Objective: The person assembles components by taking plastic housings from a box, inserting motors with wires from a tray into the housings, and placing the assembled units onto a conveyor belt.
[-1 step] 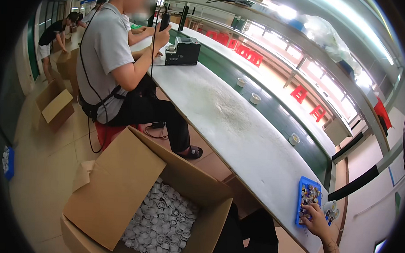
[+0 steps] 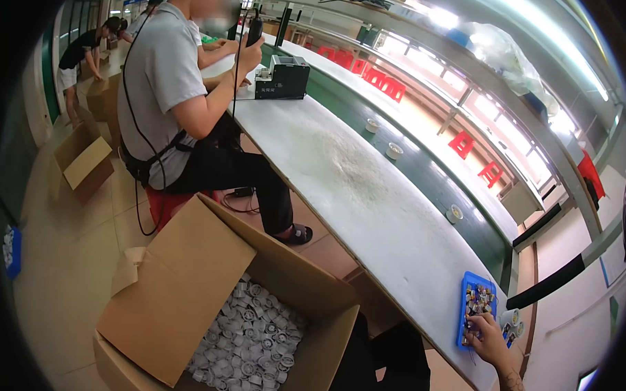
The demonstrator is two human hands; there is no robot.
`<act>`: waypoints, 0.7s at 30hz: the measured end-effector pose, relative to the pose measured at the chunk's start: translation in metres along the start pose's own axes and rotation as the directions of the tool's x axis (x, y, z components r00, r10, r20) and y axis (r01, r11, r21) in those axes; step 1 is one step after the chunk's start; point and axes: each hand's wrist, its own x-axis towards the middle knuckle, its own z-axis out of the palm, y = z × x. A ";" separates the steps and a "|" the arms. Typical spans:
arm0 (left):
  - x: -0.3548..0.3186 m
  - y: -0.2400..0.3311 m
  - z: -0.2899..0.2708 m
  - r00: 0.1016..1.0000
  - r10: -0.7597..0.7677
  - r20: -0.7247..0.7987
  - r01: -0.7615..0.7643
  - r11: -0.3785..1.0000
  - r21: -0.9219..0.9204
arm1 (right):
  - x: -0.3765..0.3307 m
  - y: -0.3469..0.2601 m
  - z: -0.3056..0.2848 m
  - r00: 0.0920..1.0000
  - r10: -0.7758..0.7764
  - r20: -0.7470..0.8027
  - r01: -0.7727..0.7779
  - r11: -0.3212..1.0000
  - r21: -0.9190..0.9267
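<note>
Small parts (image 2: 480,296) in blue tray (image 2: 464,297), partly beneath right hand (image 2: 489,341); cannot tell whether hands grip any.

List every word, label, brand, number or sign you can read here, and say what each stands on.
No text can be read for certain.
Black machine: small white markings on its side, too small to read.
Blue strip, far background, upper left: possibly a sign, too blurred to read.
Blue tray and open cardboard box: no print visible.
</note>
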 end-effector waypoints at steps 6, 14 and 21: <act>-0.010 -0.014 0.004 0.994 -0.107 -0.033 0.103 0.989 -0.107 | 0.005 -0.003 0.006 0.999 0.025 -0.037 -0.020 0.993 0.119; -0.017 -0.017 0.011 0.965 -0.251 -0.075 0.226 0.942 -0.249 | -0.002 0.012 -0.001 0.988 0.136 0.077 -0.137 0.990 0.014; -0.028 -0.010 0.010 0.921 -0.374 -0.109 0.311 0.874 -0.373 | -0.004 0.035 -0.007 0.982 0.152 0.113 -0.167 0.976 0.140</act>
